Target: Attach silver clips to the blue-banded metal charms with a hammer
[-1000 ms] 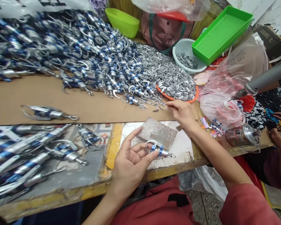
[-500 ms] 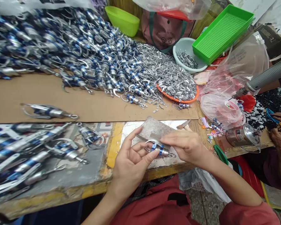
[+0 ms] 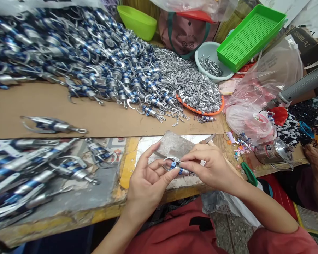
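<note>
Between the thumb and fingers of my left hand [image 3: 151,178] is a small silver-and-blue metal claw [image 3: 172,164], with a curved prong to the left and its body towards the right. My right hand [image 3: 210,167] closes thumb and forefinger on the claw's upper side, where a small silver link shows; the fingertips hide part of the body. Just behind both hands lies a grey metal block [image 3: 175,141] on a white work surface [image 3: 145,144]. A knife-like tool [image 3: 208,139] rests right of the block.
A large heap of similar claws [image 3: 100,53] covers the back left. Loose links fill an orange-rimmed tray [image 3: 201,95]; a pale bowl [image 3: 214,63] holds metal pins. More claws [image 3: 23,173] lie front left. A power driver [image 3: 294,90] juts in from the right, near another person's hand [image 3: 314,158].
My right hand's fingers have gone from stretched out over the claw to pinched against it. The left hand keeps its hold. The whole view has shifted slightly.
</note>
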Tool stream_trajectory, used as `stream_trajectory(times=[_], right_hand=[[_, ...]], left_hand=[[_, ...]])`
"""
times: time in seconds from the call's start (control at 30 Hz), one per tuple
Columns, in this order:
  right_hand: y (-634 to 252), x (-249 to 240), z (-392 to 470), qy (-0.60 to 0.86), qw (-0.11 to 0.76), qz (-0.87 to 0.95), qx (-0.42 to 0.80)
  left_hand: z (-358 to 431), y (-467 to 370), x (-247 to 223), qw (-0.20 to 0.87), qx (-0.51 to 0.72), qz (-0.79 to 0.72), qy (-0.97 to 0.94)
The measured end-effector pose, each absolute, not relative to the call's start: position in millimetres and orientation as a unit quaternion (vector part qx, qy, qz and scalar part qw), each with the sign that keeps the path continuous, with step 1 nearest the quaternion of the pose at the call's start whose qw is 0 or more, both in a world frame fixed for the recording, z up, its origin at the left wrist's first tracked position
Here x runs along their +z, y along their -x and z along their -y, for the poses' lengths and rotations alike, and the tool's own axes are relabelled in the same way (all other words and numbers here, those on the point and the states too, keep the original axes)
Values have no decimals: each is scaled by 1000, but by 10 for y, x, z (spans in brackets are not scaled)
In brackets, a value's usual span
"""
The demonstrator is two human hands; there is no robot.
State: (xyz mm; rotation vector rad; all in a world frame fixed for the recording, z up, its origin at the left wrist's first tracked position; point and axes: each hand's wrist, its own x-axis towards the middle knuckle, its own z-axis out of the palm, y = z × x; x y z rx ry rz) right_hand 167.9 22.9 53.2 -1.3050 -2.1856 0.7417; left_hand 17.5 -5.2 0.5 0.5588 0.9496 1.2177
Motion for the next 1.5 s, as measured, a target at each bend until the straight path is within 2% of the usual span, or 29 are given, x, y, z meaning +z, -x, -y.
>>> stream_trajectory(times=[0.3, 0.43, 0.57, 0.7, 0.8, 0.83, 0.9, 1.0, 1.07, 1.2, 1.33, 1.5], right_hand=[[-1550, 582, -319, 534, 130, 768, 328], [-1536, 599, -352, 547, 119, 759, 332], [-1514, 527, -299, 546, 151, 755, 329], [-1642, 471, -192, 548, 258, 721, 336], [-1991, 426, -95, 600, 319, 700, 218], [-2144, 393, -64, 627, 304, 699, 158], [-2444, 296, -11, 679, 201, 702, 72], [-2712, 147, 45, 698, 69, 709, 74], [-2710, 127, 80, 683, 78, 722, 84], [-2448, 345, 181, 577, 168, 794, 88], [-2247, 599, 266, 476, 151, 860, 102], [-2194, 624, 270, 468, 80, 879, 46]], left_hand=[[54, -153, -66, 675, 561, -410, -249], [53, -164, -48, 679, 560, -407, -244], [58, -170, -57, 678, 563, -406, -243], [62, -180, -57, 673, 562, -416, -242], [62, -184, -34, 670, 559, -428, -238], [61, -185, -28, 668, 559, -430, -238], [56, -184, -23, 664, 560, -433, -240], [45, -185, -32, 663, 560, -432, -246], [39, -185, -40, 662, 560, -432, -247], [38, -185, -41, 658, 561, -437, -247], [47, -185, -36, 660, 558, -442, -242], [49, -183, -13, 653, 557, -453, -240]])
